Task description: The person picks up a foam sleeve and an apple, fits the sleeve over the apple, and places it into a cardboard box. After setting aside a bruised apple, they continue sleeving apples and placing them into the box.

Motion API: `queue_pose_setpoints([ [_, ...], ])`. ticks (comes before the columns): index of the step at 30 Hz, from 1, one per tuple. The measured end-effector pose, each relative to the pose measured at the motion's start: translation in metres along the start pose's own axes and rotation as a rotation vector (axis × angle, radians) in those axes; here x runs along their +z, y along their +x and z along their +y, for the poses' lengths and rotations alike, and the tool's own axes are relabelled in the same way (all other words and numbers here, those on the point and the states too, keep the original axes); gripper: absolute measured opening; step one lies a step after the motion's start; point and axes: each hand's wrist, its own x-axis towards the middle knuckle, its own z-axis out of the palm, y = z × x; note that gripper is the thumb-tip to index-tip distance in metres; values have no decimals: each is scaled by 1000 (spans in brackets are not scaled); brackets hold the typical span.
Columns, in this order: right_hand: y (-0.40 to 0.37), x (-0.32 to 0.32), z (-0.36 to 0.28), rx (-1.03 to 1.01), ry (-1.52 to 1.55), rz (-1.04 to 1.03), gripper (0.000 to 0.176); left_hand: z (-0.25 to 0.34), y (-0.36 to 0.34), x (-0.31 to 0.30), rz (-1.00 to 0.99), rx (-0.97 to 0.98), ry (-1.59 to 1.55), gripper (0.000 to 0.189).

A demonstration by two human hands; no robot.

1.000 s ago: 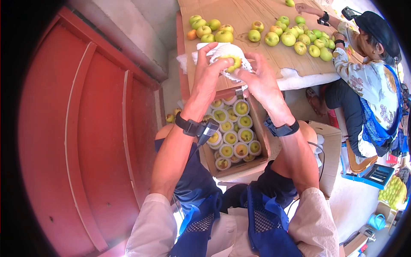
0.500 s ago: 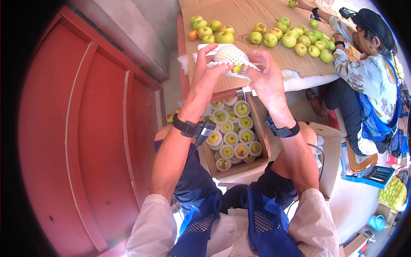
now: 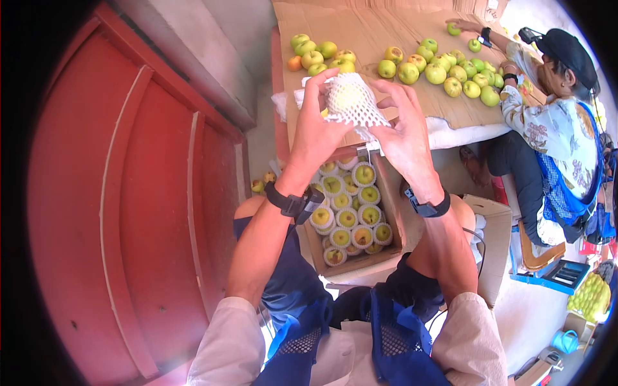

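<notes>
An apple in a white foam net sleeve is held up over the near edge of the table. My left hand wraps around its left side, thumb underneath. On the other side my right hand pinches the flared lower edge of the net between thumb and fingers. The mesh covers most of the fruit, with pale yellow-green showing through. Below my hands a cardboard box holds many netted apples, most with their tops showing.
Loose green apples lie on the cardboard-covered table, with a smaller group at the left. At the right a seated person reaches toward apples. A red door stands at my left. An open carton sits by my right knee.
The net has been drawn further over the apple, hiding the bare green part seen before. My right fingers have spread along the net's edge. The other person's reaching hand has shifted slightly.
</notes>
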Motion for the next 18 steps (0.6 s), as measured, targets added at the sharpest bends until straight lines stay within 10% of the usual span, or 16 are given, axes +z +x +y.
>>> queue_pose_setpoints([
  [18,19,-9,3,-111,42,-156,56,9,9,-15,-53,145,331,76],
])
